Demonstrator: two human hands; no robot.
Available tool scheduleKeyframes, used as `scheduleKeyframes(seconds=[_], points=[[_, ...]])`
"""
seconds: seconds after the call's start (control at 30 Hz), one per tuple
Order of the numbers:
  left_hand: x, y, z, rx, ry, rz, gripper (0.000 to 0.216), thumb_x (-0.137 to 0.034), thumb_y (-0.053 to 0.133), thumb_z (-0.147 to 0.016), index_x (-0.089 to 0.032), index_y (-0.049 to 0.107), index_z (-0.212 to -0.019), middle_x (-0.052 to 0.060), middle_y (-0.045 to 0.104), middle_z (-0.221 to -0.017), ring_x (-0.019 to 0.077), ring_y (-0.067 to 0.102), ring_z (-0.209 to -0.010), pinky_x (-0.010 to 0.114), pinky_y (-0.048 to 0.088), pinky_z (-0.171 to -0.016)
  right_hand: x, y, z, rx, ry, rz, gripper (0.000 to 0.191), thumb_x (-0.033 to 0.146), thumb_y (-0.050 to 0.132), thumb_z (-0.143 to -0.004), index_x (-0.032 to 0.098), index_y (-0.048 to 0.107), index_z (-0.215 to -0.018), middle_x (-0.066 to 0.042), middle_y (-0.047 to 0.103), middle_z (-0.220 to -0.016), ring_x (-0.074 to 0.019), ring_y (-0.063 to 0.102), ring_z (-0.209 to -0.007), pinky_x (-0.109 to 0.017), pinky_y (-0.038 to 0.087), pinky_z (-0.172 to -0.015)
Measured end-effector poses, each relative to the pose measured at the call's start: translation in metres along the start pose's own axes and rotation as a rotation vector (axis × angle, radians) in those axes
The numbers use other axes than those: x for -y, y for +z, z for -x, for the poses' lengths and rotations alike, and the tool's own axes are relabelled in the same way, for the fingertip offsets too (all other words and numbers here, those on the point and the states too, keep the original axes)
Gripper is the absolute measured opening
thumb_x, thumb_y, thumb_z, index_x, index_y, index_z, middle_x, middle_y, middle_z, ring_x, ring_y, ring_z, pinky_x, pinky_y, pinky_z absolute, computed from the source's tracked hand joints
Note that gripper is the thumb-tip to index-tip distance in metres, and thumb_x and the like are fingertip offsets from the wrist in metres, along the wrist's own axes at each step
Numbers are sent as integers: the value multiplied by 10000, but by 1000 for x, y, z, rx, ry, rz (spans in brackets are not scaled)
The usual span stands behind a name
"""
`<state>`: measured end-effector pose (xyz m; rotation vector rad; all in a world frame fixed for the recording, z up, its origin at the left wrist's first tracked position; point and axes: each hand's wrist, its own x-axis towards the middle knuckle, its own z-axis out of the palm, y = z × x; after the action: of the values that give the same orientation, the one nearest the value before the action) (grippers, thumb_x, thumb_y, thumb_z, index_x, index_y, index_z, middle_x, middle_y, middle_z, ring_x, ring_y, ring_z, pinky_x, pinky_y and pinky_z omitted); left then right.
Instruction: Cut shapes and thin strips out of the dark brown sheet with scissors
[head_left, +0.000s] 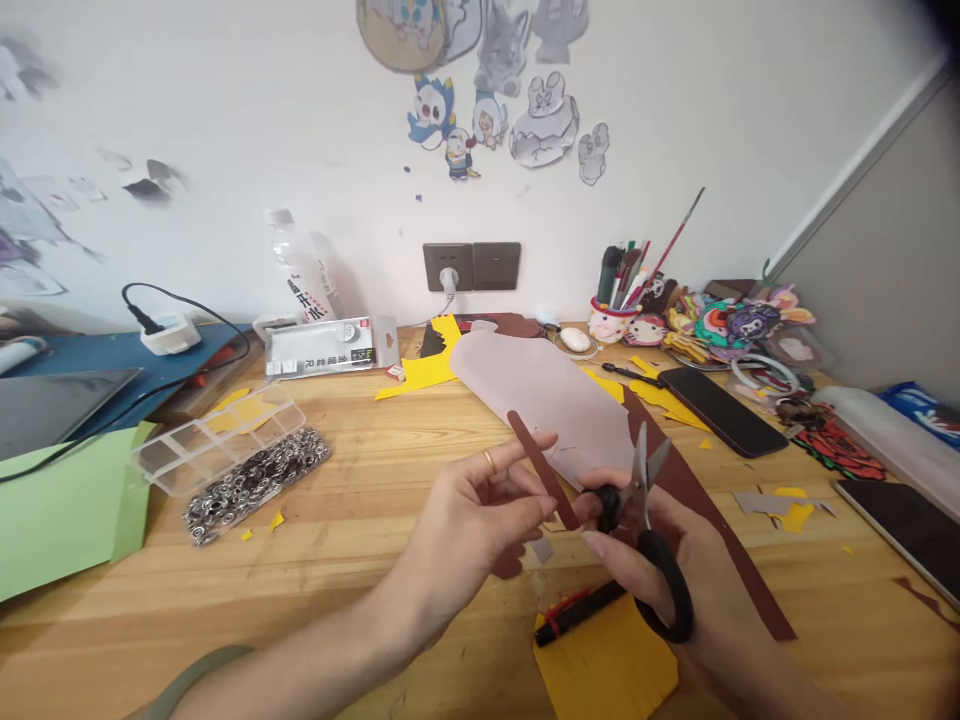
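Between the thumb and fingers of my left hand (469, 515) is a narrow brown strip (541, 470) with rounded ends, slanting down to the right. My right hand (679, 560) holds black-handled scissors (643, 490), their blades spread and pointing up, away from the strip. Its fingertips come close to the strip's lower end. Under my left hand shows another rounded brown piece (508, 562), partly hidden. Behind both hands lie a large pale mauve sheet (551, 385) and a long dark brown sheet (720, 530). A black pen (577, 612) rests on a yellow piece (607, 665) below.
On the left, a clear compartment box (255, 480) holds many metal rings, near a green folder (67, 520). A bottle (289, 265) and a packet (322, 348) stand at the wall. Rightward are a pen cup (613, 322), colourful charms (720, 325), a phone (724, 410) and yellow scraps (793, 512).
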<state>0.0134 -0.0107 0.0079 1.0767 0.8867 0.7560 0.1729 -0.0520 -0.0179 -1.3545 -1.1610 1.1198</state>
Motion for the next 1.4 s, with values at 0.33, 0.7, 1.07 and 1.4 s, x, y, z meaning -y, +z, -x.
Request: scheduleKeyframes(seconds=[0.33,0.7,1.07,1.4], points=[[8,3,-2,73,-63,-51,339,-209,609,-697,-255,580,-1032,-19,565,-727,72,432,-580,186,312,-487,-2,-2,-2,52,-28,42,231,140,601,-682,222,545,-891,32,575,-661,-126,548,-589,-224,443,-514],[11,2,-4,80,-102,-64,246,-203,621,-672,-201,588,-916,-21,550,-693,72,429,-572,188,297,-503,3,0,-1,72,-6,83,240,129,588,-646,208,541,-869,38,564,-620,-130,549,-564,-240,450,-520],[6,9,0,169,-139,94,141,-198,679,-627,-149,547,-630,-24,563,-654,80,500,-616,201,392,-587,9,-1,2,124,45,23,242,88,596,-645,226,534,-834,48,553,-630,-130,526,-579,-228,437,-526],[16,3,-2,-6,-141,145,220,-292,685,-636,-155,515,-657,-13,583,-651,65,472,-542,191,259,-484,8,0,0,28,52,43,214,223,614,-652,200,559,-857,52,511,-590,-113,480,-510,-213,393,-467]])
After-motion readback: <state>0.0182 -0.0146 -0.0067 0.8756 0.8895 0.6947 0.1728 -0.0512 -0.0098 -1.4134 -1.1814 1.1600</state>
